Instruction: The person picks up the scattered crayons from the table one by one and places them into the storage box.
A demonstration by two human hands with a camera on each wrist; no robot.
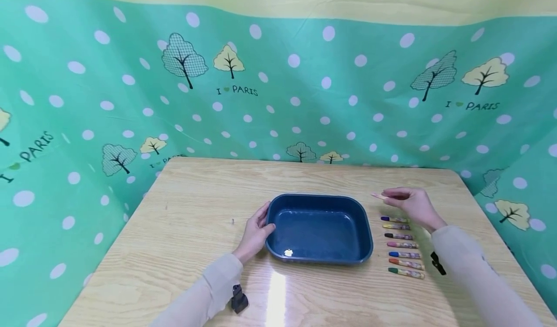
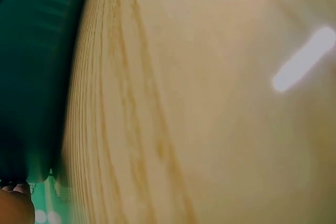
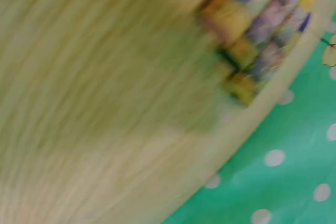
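Note:
A dark blue rectangular basin (image 1: 322,232) sits on the wooden table, with nothing inside. My left hand (image 1: 253,236) grips its left rim, thumb over the edge; the left wrist view shows the basin's outer wall (image 2: 37,72) and part of that hand (image 2: 16,205). Beyond the basin's right side, my right hand (image 1: 411,206) pinches a pale pink crayon (image 1: 377,196) above the table, its tip pointing left. Below that hand lies a column of several wrapped crayons, from a dark violet one (image 1: 393,219) down to a green one (image 1: 406,273). Blurred crayons (image 3: 262,30) appear in the right wrist view.
A polka-dot green curtain (image 1: 296,90) hangs behind and beside the wooden table (image 1: 196,196). Black wrist devices (image 1: 238,299) are at both sleeves. A bright light reflection lies on the tabletop in front of the basin.

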